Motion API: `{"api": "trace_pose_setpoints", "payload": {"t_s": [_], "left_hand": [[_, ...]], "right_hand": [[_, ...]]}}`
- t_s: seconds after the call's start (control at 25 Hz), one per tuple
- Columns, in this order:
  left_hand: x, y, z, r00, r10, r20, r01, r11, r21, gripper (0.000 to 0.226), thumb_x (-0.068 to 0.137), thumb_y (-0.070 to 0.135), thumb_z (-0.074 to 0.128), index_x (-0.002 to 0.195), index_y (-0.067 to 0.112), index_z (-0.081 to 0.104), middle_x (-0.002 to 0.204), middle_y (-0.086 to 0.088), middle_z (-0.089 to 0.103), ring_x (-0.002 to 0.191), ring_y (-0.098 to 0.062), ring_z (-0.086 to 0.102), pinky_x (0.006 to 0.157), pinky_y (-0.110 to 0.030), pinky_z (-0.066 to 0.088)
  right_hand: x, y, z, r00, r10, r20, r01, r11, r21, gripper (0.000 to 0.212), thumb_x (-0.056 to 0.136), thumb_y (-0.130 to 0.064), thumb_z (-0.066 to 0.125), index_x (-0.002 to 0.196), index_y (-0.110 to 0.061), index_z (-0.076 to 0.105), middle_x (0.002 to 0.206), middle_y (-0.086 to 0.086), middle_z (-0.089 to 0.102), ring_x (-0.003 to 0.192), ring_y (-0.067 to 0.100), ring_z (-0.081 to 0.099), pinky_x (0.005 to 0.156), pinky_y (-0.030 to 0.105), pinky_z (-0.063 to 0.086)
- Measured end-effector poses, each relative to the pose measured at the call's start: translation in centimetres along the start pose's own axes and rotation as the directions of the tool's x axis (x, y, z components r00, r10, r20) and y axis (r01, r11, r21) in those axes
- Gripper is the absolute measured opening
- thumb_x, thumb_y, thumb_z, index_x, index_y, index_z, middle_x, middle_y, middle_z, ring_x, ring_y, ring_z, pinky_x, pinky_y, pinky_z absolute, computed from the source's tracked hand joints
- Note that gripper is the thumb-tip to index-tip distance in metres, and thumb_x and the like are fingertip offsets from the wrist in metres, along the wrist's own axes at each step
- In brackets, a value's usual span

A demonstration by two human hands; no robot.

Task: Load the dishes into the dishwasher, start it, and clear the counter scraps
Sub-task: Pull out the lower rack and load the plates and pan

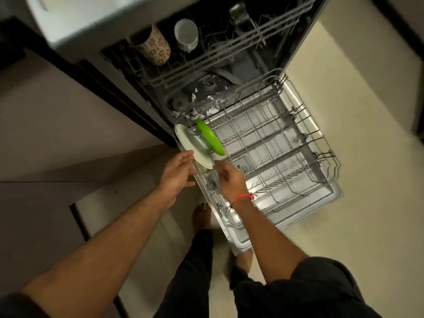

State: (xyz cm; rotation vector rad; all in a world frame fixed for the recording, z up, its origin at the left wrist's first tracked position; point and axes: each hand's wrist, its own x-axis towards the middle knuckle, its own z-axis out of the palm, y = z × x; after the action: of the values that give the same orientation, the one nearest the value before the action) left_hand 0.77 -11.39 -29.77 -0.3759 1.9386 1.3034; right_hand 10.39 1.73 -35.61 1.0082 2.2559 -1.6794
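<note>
Down at the rack's near left corner, the right hand [230,180] has its fingertips curled at the lower edge of the white plate [195,145] — whether they truly pinch it I cannot tell through the blur. The left hand [177,172] is spread, fingers straight, hovering just beside the plate's outer rim. That plate stands on edge in the lower rack [275,143], and a green plate [210,138] stands just behind it, also on edge. The rack is pulled out over the open dishwasher door [321,203]. Further back, in the upper rack [229,49], sit a flower-patterned mug [153,45] and a white cup [186,34] — side by side. A red thread bracelet [243,198] circles the right wrist.
</note>
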Motion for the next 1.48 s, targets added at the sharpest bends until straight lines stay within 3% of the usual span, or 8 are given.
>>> {"api": "trace_pose_setpoints", "payload": {"t_s": [0.28, 0.4, 0.64, 0.8, 0.92, 1.2, 1.32, 1.48], "left_hand": [[-19.2, 0.7, -4.6, 0.962, 0.244, -0.120, -0.232, 0.967, 0.100, 0.030, 0.102, 0.007, 0.051, 0.123, 0.024, 0.065, 0.121, 0.004, 0.067, 0.101, -0.016, 0.067, 0.067, -0.015, 0.053], [-27.4, -0.8, -8.4, 0.930, 0.298, -0.215, -0.261, 0.948, 0.182, 0.031, 0.101, 0.012, 0.053, 0.127, 0.026, 0.064, 0.114, 0.009, 0.068, 0.103, -0.012, 0.067, 0.085, -0.029, 0.054], [-39.2, -4.1, -17.3, 0.791, 0.349, -0.502, -0.330, 0.935, 0.130, 0.027, 0.100, 0.007, 0.057, 0.118, 0.024, 0.067, 0.106, 0.006, 0.071, 0.089, -0.014, 0.071, 0.063, -0.010, 0.049], [-44.5, -7.5, -24.0, 0.686, 0.364, -0.630, -0.387, 0.916, 0.108, 0.025, 0.098, 0.006, 0.060, 0.117, 0.019, 0.068, 0.108, 0.000, 0.074, 0.090, -0.018, 0.073, 0.076, -0.031, 0.059], [-48.1, -10.8, -28.8, 0.628, 0.348, -0.696, -0.428, 0.902, 0.065, 0.025, 0.096, 0.010, 0.061, 0.119, 0.016, 0.069, 0.109, 0.001, 0.075, 0.091, -0.020, 0.073, 0.084, -0.040, 0.060], [-55.5, -19.8, -41.3, 0.533, 0.142, -0.834, -0.445, 0.886, -0.134, 0.030, 0.100, 0.010, 0.057, 0.126, 0.024, 0.063, 0.116, 0.003, 0.070, 0.084, -0.020, 0.074, 0.064, -0.019, 0.051], [-56.2, -21.5, -45.3, 0.530, 0.046, -0.847, -0.488, 0.834, -0.260, 0.030, 0.101, 0.018, 0.056, 0.128, 0.030, 0.061, 0.121, 0.005, 0.066, 0.092, -0.019, 0.073, 0.075, -0.031, 0.060], [-55.1, -21.2, -48.6, 0.567, -0.016, -0.824, -0.447, 0.834, -0.324, 0.028, 0.102, 0.023, 0.054, 0.127, 0.035, 0.059, 0.125, 0.010, 0.062, 0.096, -0.015, 0.071, 0.083, -0.042, 0.061]], "right_hand": [[-13.9, -12.9, -3.7, 0.961, -0.194, 0.198, 0.178, 0.979, 0.098, 0.031, 0.096, 0.000, 0.047, 0.118, -0.010, 0.067, 0.098, 0.000, 0.073, 0.096, 0.017, 0.069, 0.094, 0.039, 0.054], [-20.0, -16.9, -1.9, 0.909, -0.283, 0.307, 0.271, 0.959, 0.084, 0.031, 0.094, 0.001, 0.048, 0.111, -0.016, 0.068, 0.091, -0.005, 0.072, 0.094, 0.021, 0.071, 0.091, 0.048, 0.055], [-30.0, -23.8, 5.9, 0.667, -0.470, 0.578, 0.514, 0.852, 0.099, 0.035, 0.086, -0.012, 0.051, 0.100, -0.039, 0.067, 0.098, -0.003, 0.075, 0.094, 0.017, 0.071, 0.089, 0.049, 0.056], [-36.7, -29.1, 11.5, 0.540, -0.489, 0.685, 0.564, 0.814, 0.137, 0.031, 0.093, 0.003, 0.051, 0.114, -0.012, 0.068, 0.101, 0.010, 0.074, 0.090, 0.020, 0.071, 0.085, 0.037, 0.059], [-40.9, -31.2, 16.9, 0.450, -0.504, 0.737, 0.606, 0.779, 0.162, 0.029, 0.094, 0.004, 0.052, 0.113, -0.011, 0.068, 0.101, 0.010, 0.074, 0.087, 0.017, 0.071, 0.081, 0.031, 0.060], [-51.9, -34.8, 32.4, 0.270, -0.527, 0.806, 0.710, 0.675, 0.203, 0.024, 0.096, -0.002, 0.055, 0.112, -0.014, 0.070, 0.095, 0.004, 0.076, 0.076, 0.013, 0.072, 0.072, 0.024, 0.057], [-53.4, -36.7, 36.3, 0.286, -0.564, 0.775, 0.745, 0.640, 0.191, 0.023, 0.095, -0.008, 0.059, 0.110, -0.020, 0.070, 0.092, -0.007, 0.075, 0.080, 0.009, 0.071, 0.078, 0.021, 0.057], [-50.5, -39.2, 40.4, 0.492, -0.562, 0.665, 0.680, 0.725, 0.110, 0.019, 0.091, -0.015, 0.063, 0.098, -0.031, 0.071, 0.085, -0.006, 0.073, 0.079, 0.010, 0.070, 0.078, 0.030, 0.058]]}}
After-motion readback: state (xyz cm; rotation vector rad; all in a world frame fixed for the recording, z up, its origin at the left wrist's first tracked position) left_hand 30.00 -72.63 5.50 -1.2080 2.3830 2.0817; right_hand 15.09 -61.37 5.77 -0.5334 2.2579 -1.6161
